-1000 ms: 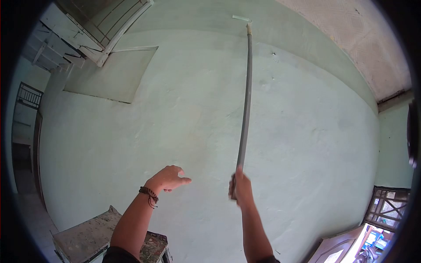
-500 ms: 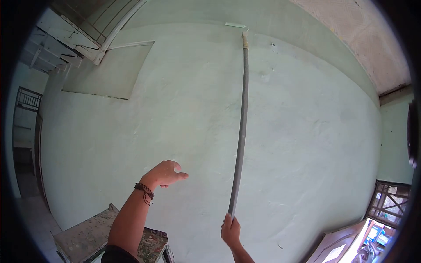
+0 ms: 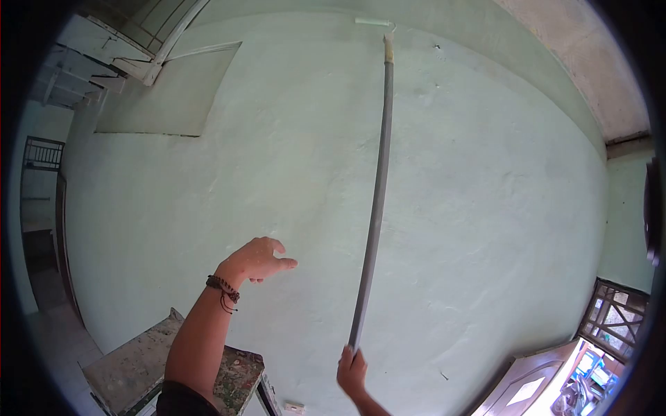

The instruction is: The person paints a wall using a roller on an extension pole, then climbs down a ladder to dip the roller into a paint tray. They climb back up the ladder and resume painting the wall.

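My right hand [image 3: 352,369] grips the lower end of a long grey pole [image 3: 379,194], fingers wrapped round it. At the pole's top is a paint roller [image 3: 373,22] with a pale sleeve, up against the high part of the light green wall [image 3: 291,166]. My left hand [image 3: 258,261] is raised in front of the wall, left of the pole and apart from it. Its thumb and forefinger are spread with nothing between them; the other fingers curl under. A dark braided bracelet [image 3: 223,288] circles the left wrist.
A paint-spattered table or platform [image 3: 135,360] stands low on the left, under my left forearm. An open door [image 3: 531,381] and a window grille [image 3: 616,315] are at the lower right. A staircase [image 3: 104,55] rises at the upper left. A nail-like bit [image 3: 444,375] juts from the wall.
My right hand and the pole's lower end have shifted slightly left and down. The roller appears a little higher as the view tilts down. The left hand keeps its pose.
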